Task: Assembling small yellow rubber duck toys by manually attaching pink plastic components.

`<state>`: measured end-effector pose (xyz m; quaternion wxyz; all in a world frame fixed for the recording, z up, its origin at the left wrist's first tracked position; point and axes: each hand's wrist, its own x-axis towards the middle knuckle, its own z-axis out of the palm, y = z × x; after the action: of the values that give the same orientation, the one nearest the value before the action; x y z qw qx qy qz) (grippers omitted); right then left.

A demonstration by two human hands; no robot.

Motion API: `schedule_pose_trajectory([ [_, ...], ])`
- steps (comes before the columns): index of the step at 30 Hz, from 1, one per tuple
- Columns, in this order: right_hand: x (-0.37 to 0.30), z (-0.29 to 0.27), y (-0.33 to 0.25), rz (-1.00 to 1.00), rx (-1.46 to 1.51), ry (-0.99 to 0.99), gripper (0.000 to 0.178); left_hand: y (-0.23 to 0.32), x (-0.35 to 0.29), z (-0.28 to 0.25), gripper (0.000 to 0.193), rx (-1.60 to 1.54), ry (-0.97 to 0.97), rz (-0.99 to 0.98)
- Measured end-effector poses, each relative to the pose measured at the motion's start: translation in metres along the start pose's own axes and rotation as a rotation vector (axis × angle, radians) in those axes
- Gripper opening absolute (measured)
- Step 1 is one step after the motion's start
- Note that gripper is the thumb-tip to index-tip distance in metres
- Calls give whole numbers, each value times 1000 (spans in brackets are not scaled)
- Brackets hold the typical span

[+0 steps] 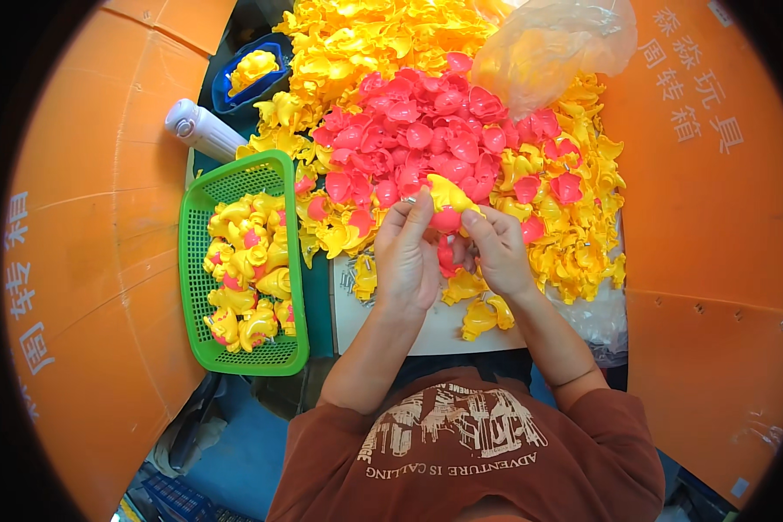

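Above the near edge of the work surface, I hold a yellow and pink plastic toy (449,198) between both hands. The thumb and fingers of my left hand (407,261) are closed on its left side. A tiny metal piece shows by that hand's fingertips. Closed on the toy's right side is my right hand (501,252). Just below the toy a small pink part (449,257) shows between the hands; whether it is joined on or held apart, I cannot tell. Several yellow shell pieces (480,318) lie under my right hand. Small metal pins (348,280) lie left of my left hand.
A heap of pink cups (426,122) sits amid piles of yellow shells (383,35). At left stands a green basket (299,287) of assembled toys, near a white bottle (202,129) and blue container (226,96). Orange boards (705,226) flank both sides. A clear bag (557,52) lies at the back.
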<state>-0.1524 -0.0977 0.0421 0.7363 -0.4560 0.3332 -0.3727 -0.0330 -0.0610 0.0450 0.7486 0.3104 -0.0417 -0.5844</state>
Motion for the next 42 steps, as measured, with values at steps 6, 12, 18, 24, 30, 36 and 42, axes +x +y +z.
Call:
schedule_pose_trajectory([
  [6,-10,11,-9,-372,-728,69,35,5,-19,-5,20,106,-68,-121],
  [12,-22,27,26,-296,-403,325,33,-48,-57,-49,41,283,-68,295],
  [18,-11,34,40,-315,-446,345,29,-48,-57,-58,41,247,-114,351],
  [24,-9,2,11,-633,-900,257,23,30,-15,-100,52,26,175,431],
  [30,-18,-87,-22,-637,-1395,447,17,65,-21,-67,54,-215,87,238],
  [36,-25,-96,-10,-647,-1586,230,18,-34,-21,-47,25,848,-181,122],
  [42,-16,-99,-8,-650,-1709,98,21,-48,-10,-44,21,962,-258,178],
])
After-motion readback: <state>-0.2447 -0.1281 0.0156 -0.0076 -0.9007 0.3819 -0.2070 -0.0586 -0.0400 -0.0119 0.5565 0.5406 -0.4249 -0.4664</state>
